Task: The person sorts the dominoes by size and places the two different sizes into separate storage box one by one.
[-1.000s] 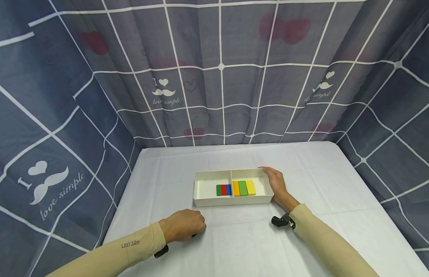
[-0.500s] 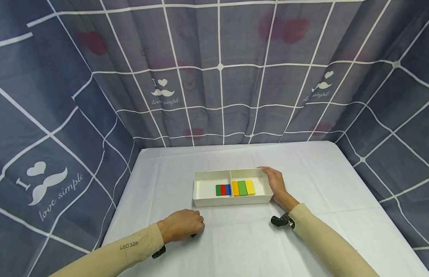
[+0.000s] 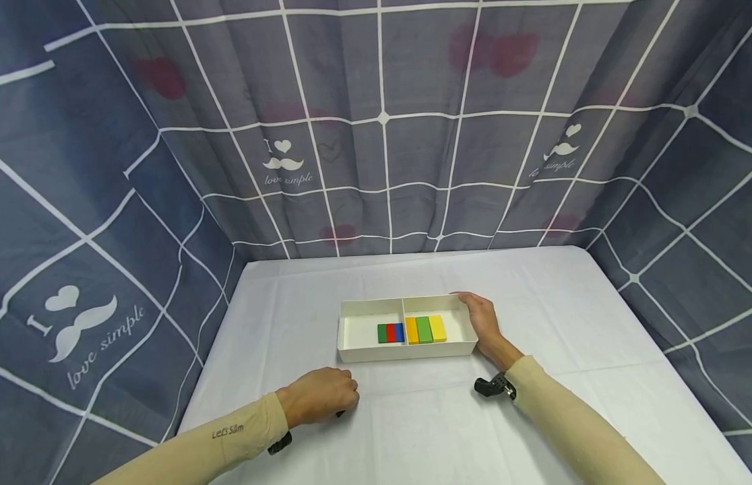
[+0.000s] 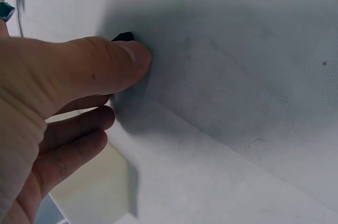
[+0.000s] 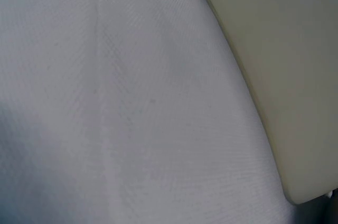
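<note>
In the head view a white two-compartment box (image 3: pixel 376 354) stands mid-table. Its left part holds small green (image 3: pixel 382 333), red (image 3: pixel 391 333) and blue (image 3: pixel 399 332) blocks. Larger orange (image 3: pixel 412 330), light green (image 3: pixel 424 330) and yellow (image 3: pixel 437 329) blocks lie in the right part. My right hand (image 3: pixel 485 323) grips the box's right end, fingers at the far corner. Left of and nearer than the box, my left hand (image 3: pixel 324 395) pinches a small black piece (image 4: pixel 124 36), mostly hidden behind the thumb; its kind I cannot tell.
A white cloth (image 3: pixel 406 431) covers the table. Dark checked curtains (image 3: pixel 352 155) close in the back and both sides. Each wrist wears a black strapped device, one of them plain below the right wrist (image 3: pixel 496 386). The box's pale wall (image 5: pixel 285 76) fills the right wrist view's right side.
The left hand has shifted very slightly left, still pinching the black piece. The head view has drifted a little; the right hand, box and blocks keep their places relative to each other.
</note>
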`<state>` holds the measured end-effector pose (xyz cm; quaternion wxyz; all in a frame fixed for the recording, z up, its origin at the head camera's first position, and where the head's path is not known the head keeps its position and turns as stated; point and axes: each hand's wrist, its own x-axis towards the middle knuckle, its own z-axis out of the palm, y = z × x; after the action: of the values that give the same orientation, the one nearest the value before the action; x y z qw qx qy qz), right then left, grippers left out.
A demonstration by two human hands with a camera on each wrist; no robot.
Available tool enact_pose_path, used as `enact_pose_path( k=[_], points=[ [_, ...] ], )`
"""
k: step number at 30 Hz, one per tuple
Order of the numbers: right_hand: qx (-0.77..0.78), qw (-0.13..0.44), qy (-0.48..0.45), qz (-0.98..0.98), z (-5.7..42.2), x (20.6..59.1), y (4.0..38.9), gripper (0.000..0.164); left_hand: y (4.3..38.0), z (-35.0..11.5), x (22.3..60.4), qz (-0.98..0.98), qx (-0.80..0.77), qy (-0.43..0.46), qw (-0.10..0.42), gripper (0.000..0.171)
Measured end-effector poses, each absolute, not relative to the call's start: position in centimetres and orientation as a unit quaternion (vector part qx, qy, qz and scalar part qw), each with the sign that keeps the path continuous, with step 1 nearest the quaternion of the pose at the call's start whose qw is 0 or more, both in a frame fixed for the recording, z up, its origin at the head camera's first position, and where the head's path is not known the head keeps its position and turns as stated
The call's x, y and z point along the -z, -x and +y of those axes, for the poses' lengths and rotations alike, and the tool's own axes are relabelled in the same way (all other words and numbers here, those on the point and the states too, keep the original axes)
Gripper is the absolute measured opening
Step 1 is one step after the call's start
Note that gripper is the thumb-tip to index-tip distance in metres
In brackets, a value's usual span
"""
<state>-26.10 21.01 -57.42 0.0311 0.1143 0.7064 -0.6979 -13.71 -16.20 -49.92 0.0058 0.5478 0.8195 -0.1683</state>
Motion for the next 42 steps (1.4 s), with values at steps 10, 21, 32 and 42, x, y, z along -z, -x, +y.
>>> enact_pose_path(
  k=[10, 21, 32, 42],
  points=[
    [0.698, 0.028, -0.114, 0.706, 20.9, 57.4, 26.1, 0.045, 13.7, -16.0, 49.5, 0.833, 0.151, -0.532, 0.038, 0.02],
    [0.702, 0.034, -0.114, 0.702, 20.8, 57.1, 25.9, 0.046, 14.2, -15.7, 48.1, 0.842, 0.149, -0.515, 0.061, 0.027],
    [0.705, 0.031, -0.117, 0.699, 20.9, 57.3, 25.9, 0.045, 15.4, -15.5, 46.1, 0.855, 0.094, -0.506, 0.062, 0.026],
    [0.704, 0.035, -0.115, 0.7, 20.9, 57.1, 25.9, 0.046, 16.6, -15.1, 44.6, 0.87, 0.06, -0.486, 0.064, 0.028]
  ],
)
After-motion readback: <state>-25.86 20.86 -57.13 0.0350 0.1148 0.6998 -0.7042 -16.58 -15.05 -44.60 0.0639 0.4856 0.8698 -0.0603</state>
